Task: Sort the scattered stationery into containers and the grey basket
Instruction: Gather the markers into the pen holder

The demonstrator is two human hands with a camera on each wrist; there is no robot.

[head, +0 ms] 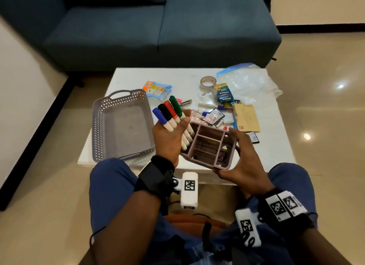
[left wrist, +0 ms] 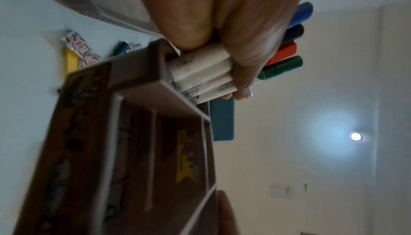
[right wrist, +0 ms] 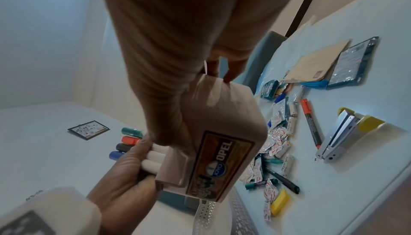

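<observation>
My left hand (head: pixel 171 132) grips a bundle of several white-barrelled markers (head: pixel 167 112) with blue, black, red and green caps pointing away from me. Their plain ends (left wrist: pixel 195 73) dip past the rim of a brown compartment organiser (head: pixel 209 146). My right hand (head: pixel 243 158) holds that organiser by its right side, tilted with its open top towards me, above the table's near edge. The right wrist view shows the organiser's labelled side (right wrist: pixel 222 142) under my right hand (right wrist: pixel 173 63). The grey basket (head: pixel 98 126) lies to the left with nothing in it.
Loose stationery covers the white table (head: pixel 177 77): a tape roll (head: pixel 208 82), a zip bag (head: pixel 245 77), a brown envelope (head: pixel 246 117), blue packs (head: pixel 224 95), an orange-blue packet (head: pixel 158 89), a stapler (right wrist: pixel 347 133) and an orange marker (right wrist: pixel 311 124). A blue sofa (head: pixel 158 27) stands behind.
</observation>
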